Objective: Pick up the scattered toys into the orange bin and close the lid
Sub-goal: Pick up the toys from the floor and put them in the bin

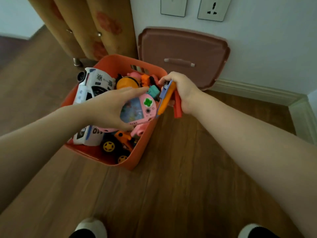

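While two feet (pixel 89 228) are seen at the lower edge on the wooden floor (pixel 154 194), both arms are stretched forward over the bin (pixel 109 160). A pink game toy (pixel 139 109) is held by the left hand (pixel 109 107), with the thumb below it and the fingers spread along its top, above the bin's right side. An orange and purple toy (pixel 165 98) and a red piece (pixel 177 107) are gripped by the right hand (pixel 183 90), fingers curled, just over the right rim. Inside the bin, a yellow-wheeled truck (pixel 118 145), a white car (pixel 92 86) and other small toys are piled. Behind the bin, the lid (pixel 183 47) is leaned against the wall (pixel 265 48), beside a curtain (pixel 89 26). Two sockets (pixel 212 7) are seen above.
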Demonstrator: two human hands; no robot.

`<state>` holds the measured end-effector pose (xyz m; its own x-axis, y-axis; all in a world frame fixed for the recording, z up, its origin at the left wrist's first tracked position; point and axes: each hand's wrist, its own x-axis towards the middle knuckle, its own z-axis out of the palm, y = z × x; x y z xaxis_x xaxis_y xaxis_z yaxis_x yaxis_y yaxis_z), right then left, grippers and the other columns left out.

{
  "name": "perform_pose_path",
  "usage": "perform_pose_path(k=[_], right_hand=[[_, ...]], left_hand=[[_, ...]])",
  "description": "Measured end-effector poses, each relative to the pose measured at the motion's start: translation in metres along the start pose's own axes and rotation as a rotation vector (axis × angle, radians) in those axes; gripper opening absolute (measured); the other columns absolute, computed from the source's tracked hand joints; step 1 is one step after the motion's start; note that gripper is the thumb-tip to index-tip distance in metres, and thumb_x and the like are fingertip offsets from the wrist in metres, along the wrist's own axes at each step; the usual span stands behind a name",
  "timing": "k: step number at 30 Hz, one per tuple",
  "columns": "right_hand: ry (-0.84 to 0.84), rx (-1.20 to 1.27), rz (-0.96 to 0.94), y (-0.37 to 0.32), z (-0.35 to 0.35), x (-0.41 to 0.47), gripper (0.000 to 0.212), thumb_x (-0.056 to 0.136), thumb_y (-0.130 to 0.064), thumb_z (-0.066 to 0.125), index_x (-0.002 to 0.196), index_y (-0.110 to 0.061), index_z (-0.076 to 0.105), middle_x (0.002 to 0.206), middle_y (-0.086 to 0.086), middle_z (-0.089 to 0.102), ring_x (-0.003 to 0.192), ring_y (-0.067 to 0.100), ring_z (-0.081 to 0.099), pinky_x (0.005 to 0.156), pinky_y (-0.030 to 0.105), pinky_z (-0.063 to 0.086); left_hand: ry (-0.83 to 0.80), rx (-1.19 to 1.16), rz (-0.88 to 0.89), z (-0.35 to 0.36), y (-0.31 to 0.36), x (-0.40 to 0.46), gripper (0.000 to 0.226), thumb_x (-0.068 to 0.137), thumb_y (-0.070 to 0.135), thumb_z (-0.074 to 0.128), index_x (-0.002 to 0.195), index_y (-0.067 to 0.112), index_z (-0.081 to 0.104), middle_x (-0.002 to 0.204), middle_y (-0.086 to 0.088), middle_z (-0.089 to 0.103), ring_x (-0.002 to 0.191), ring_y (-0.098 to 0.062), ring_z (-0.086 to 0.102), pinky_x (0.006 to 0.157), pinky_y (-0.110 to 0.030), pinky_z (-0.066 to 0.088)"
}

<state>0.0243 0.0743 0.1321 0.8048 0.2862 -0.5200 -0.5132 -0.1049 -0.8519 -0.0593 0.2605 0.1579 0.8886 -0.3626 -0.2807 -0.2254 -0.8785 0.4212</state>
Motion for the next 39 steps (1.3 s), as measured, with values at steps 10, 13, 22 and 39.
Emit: perform_pose_path(k=[10,13,22,39], right_hand=[[0.154,-0.065,0.153,0.024,0.073,0.021,0.022,0.082,-0.037,0.055,0.081,-0.015,0.059,0.093,0.015,0.057,0.089,0.030,0.059,0.088,0.049,0.053],[0.164,-0.167,0.201,0.033,0.082,0.026,0.028,0.081,-0.041,0.057,0.092,-0.015,0.057,0.096,0.013,0.057,0.097,0.031,0.059,0.096,0.050,0.048],[0.160,-0.775,0.036,0.072,0.117,0.036,0.037,0.095,-0.036,0.046,0.108,-0.004,0.056,0.112,0.017,0.049,0.109,0.031,0.050,0.089,0.031,0.039],[0.166,-1.433,-0.466,0.037,0.132,0.074,0.068,0.092,-0.011,0.042,0.151,-0.016,0.009,0.160,0.006,-0.001,0.147,0.026,-0.001,0.120,0.043,0.006]], left_hand=[[-0.482,0.182,0.127,0.083,-0.073,-0.016,0.029,0.096,0.031,0.046,0.122,0.031,0.060,0.119,0.008,0.064,0.104,-0.014,0.056,0.089,-0.027,0.043],[-0.512,0.119,0.125,0.096,-0.084,-0.010,0.034,0.098,0.024,0.042,0.127,0.031,0.057,0.127,0.007,0.060,0.112,-0.015,0.054,0.099,-0.034,0.042],[0.163,-0.092,0.079,0.049,-0.121,-0.042,0.040,0.078,0.031,0.032,0.074,0.015,0.069,0.070,-0.001,0.066,0.070,-0.020,0.060,0.065,-0.034,0.049],[0.385,0.049,-0.344,0.034,-0.142,0.029,0.103,0.076,0.048,0.068,0.151,0.018,0.005,0.158,-0.014,0.004,0.146,-0.029,0.005,0.116,-0.040,0.015]])
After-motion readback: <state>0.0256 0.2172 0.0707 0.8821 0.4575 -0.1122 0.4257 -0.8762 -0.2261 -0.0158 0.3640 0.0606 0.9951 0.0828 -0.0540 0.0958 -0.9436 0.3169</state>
